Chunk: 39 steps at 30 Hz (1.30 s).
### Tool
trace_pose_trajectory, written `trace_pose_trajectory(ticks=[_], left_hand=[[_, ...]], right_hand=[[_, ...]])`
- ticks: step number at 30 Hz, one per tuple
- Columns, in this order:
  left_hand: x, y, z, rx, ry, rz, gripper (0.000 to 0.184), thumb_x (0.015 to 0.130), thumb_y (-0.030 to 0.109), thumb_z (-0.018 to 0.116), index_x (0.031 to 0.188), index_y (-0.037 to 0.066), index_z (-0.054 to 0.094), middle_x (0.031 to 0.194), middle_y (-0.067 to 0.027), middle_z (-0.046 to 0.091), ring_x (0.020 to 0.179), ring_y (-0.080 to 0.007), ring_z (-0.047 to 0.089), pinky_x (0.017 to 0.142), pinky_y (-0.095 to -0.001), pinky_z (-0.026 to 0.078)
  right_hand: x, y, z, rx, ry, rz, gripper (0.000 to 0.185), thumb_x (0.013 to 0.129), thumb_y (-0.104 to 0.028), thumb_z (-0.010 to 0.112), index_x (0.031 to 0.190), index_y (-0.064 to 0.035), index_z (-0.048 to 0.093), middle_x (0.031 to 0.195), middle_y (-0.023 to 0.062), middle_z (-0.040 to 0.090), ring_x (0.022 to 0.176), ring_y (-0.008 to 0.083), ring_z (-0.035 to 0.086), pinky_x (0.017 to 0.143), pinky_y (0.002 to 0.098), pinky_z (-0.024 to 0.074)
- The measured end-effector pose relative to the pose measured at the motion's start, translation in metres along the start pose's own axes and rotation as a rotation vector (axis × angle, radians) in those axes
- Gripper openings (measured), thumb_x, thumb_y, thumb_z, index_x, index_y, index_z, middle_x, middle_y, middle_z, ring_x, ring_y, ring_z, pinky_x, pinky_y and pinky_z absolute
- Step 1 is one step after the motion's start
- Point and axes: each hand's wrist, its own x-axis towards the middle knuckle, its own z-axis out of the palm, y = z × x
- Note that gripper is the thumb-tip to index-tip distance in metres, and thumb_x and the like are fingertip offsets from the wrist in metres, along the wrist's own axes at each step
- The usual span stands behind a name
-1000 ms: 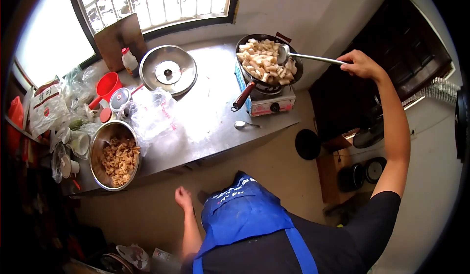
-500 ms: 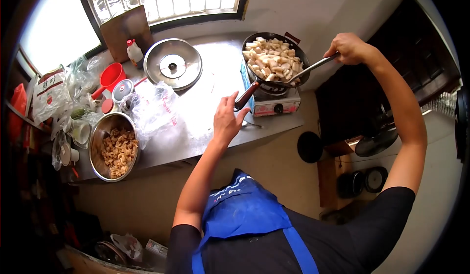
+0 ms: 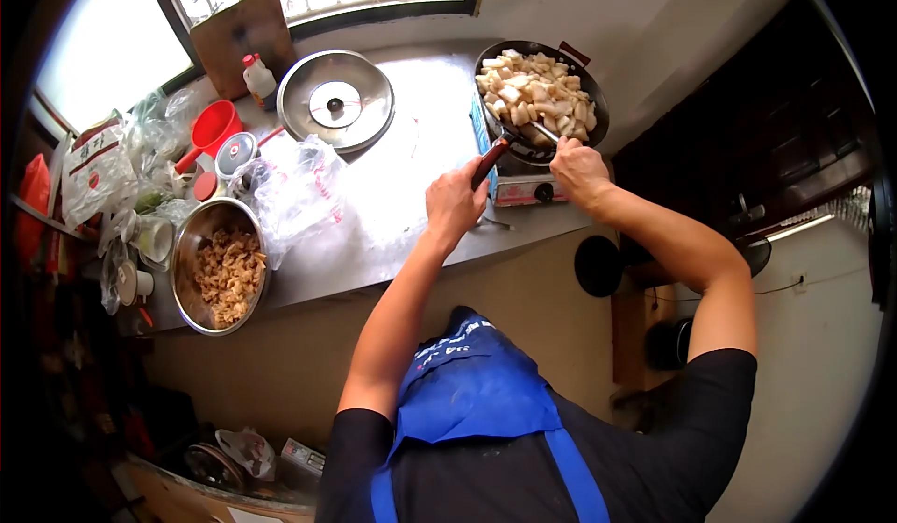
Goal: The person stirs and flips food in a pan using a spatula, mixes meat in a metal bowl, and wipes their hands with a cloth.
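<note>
My left hand point(image 3: 455, 203) is closed around the end of the brown wok handle point(image 3: 491, 160). Pale, chunky pieces of food point(image 3: 534, 91) are heaped inside the dark wok point(image 3: 599, 102), which sits on a portable gas stove point(image 3: 523, 192). Close to the wok's near rim, my right hand point(image 3: 581, 172) grips the metal shaft of a spatula point(image 3: 545, 131). The spatula's working end is buried in the food, so its full shape is hidden.
Left on the counter stands a steel bowl point(image 3: 180, 285) of browned pieces. Behind it are a plastic bag point(image 3: 297, 191), a red ladle-like scoop point(image 3: 215, 128) and a sauce bottle point(image 3: 259, 79). A steel lid point(image 3: 364, 116) lies nearer the wok. A cutting board point(image 3: 238, 42) leans by the window.
My left hand has gone from loose fingers beside the wok handle to a grip on it. My right hand has swung down and left, bringing the spatula shaft close to the wok's near side.
</note>
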Motion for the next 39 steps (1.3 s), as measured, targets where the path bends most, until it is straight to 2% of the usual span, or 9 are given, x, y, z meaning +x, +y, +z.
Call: trace_pose_trajectory(ticks=[3,4,9,11,18,23,31,36,39], left_hand=[[0.000,0.001,-0.001,-0.010,0.013,-0.029,0.041,0.085,0.027,0.073,0.124,0.014,0.070,0.087,-0.0196,0.073,0.079,-0.0392,0.071,0.074,-0.0464,0.056],[-0.001,0.003,-0.002,0.009,0.007,-0.040,0.041,0.085,0.027,0.073,0.124,0.014,0.070,0.087,-0.0198,0.073,0.079,-0.0394,0.071,0.074,-0.0466,0.056],[-0.004,0.003,0.003,0.036,0.000,-0.071,0.043,0.087,0.028,0.072,0.128,0.016,0.068,0.087,-0.0203,0.073,0.079,-0.0401,0.071,0.075,-0.0474,0.056],[-0.005,0.003,0.003,0.043,0.008,-0.072,0.043,0.087,0.029,0.071,0.129,0.016,0.068,0.088,-0.0203,0.073,0.079,-0.0401,0.071,0.075,-0.0475,0.056],[-0.005,0.001,0.003,0.050,0.017,-0.082,0.045,0.089,0.030,0.071,0.133,0.020,0.066,0.088,-0.0194,0.074,0.080,-0.0398,0.071,0.075,-0.0473,0.056],[-0.004,-0.001,0.004,0.056,0.027,-0.088,0.044,0.089,0.030,0.070,0.132,0.022,0.067,0.088,-0.0192,0.074,0.079,-0.0399,0.071,0.074,-0.0480,0.056],[-0.001,-0.002,0.005,0.029,0.034,-0.127,0.045,0.087,0.030,0.072,0.131,0.023,0.068,0.090,-0.0186,0.074,0.082,-0.0398,0.071,0.078,-0.0467,0.056],[0.001,-0.005,0.008,-0.034,0.057,-0.121,0.042,0.085,0.027,0.072,0.126,0.022,0.071,0.090,-0.0198,0.074,0.083,-0.0414,0.071,0.078,-0.0489,0.057],[0.001,-0.007,0.010,-0.052,0.064,-0.114,0.041,0.085,0.026,0.071,0.126,0.021,0.071,0.090,-0.0199,0.074,0.084,-0.0414,0.071,0.079,-0.0488,0.057]], right_hand=[[-0.004,0.001,0.017,0.105,0.059,0.152,0.020,0.092,-0.013,0.057,0.105,-0.0025,0.068,0.078,0.0079,0.066,0.070,0.0191,0.071,0.056,0.0280,0.0572],[-0.004,0.008,0.019,0.201,-0.069,0.217,0.026,0.095,-0.012,0.053,0.113,-0.0012,0.068,0.085,0.0088,0.070,0.075,0.0223,0.072,0.061,0.0325,0.0597],[-0.018,0.052,0.044,0.369,0.022,0.287,0.024,0.100,-0.016,0.049,0.108,-0.0062,0.070,0.081,0.0156,0.072,0.076,0.0313,0.074,0.064,0.0419,0.0594],[-0.022,0.059,0.041,0.494,-0.034,0.315,0.021,0.098,-0.020,0.057,0.113,-0.0106,0.068,0.080,0.0181,0.072,0.074,0.0358,0.072,0.064,0.0469,0.0576],[-0.041,0.086,0.038,0.680,-0.030,0.461,0.022,0.097,-0.028,0.060,0.107,-0.0144,0.073,0.092,0.0166,0.073,0.086,0.0380,0.071,0.077,0.0510,0.0557],[-0.049,0.118,0.038,0.978,-0.196,0.631,0.030,0.093,-0.031,0.063,0.117,-0.0189,0.075,0.104,0.0156,0.074,0.099,0.0376,0.069,0.087,0.0469,0.0541],[-0.065,0.164,0.049,1.235,-0.252,0.593,0.034,0.091,-0.027,0.068,0.120,-0.0107,0.074,0.102,0.0177,0.075,0.093,0.0284,0.071,0.085,0.0365,0.0525],[-0.060,0.200,-0.013,1.005,-0.173,0.379,0.030,0.091,-0.024,0.067,0.116,-0.0102,0.076,0.088,0.0134,0.076,0.079,0.0252,0.071,0.074,0.0348,0.0527],[-0.046,0.213,-0.039,0.886,-0.217,0.260,0.026,0.090,-0.023,0.069,0.114,-0.0141,0.077,0.092,0.0128,0.076,0.084,0.0292,0.071,0.075,0.0378,0.0535]])
